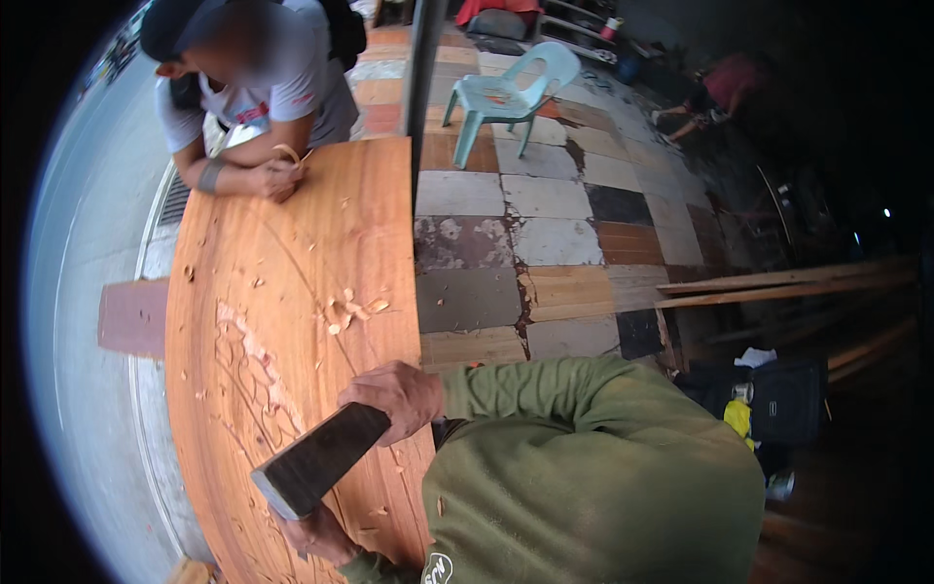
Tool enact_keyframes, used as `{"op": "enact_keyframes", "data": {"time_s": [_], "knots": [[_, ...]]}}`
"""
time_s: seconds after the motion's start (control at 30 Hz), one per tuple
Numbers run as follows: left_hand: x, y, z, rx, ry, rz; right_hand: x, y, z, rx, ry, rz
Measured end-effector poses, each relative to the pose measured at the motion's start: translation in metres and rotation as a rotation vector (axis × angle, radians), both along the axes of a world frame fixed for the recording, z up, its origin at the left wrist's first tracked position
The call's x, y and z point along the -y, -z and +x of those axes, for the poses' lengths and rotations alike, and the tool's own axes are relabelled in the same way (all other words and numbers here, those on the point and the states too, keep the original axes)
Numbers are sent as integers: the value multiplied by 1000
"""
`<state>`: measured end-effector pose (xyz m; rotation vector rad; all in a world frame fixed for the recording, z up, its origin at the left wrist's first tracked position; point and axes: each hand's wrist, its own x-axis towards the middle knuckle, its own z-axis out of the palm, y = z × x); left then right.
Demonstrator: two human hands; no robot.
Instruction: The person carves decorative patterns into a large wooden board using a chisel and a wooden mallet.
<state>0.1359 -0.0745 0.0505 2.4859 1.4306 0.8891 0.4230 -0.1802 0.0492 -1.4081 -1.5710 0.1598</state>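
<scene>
A dark block (326,457) slants over the near part of a wooden board (365,224) in front of the wearer; the fingers of the right hand (394,397) curl around its upper end, while the left hand (323,535) sits beneath its lower end, its fingers too hidden to tell what they pinch. The carving looks partly done: winding grooves flank a pale, roughened patch (256,362), while the far end appears mostly uncut. Beyond scattered shavings (350,311), another person (253,107) leans on the board, left of a pale green chair (496,95).
</scene>
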Motion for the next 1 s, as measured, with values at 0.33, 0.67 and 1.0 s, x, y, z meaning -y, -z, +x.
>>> {"op": "enact_keyframes", "data": {"time_s": [0.33,0.67,1.0], "knots": [[-70,48,-73,353,117,-627,-11,10,-23,-270,243,-102],[-85,77,-99,-449,100,142,-8,14,-29,-296,276,-90],[-80,76,-130,-511,-68,198,-14,22,-33,-261,309,-20]]}}
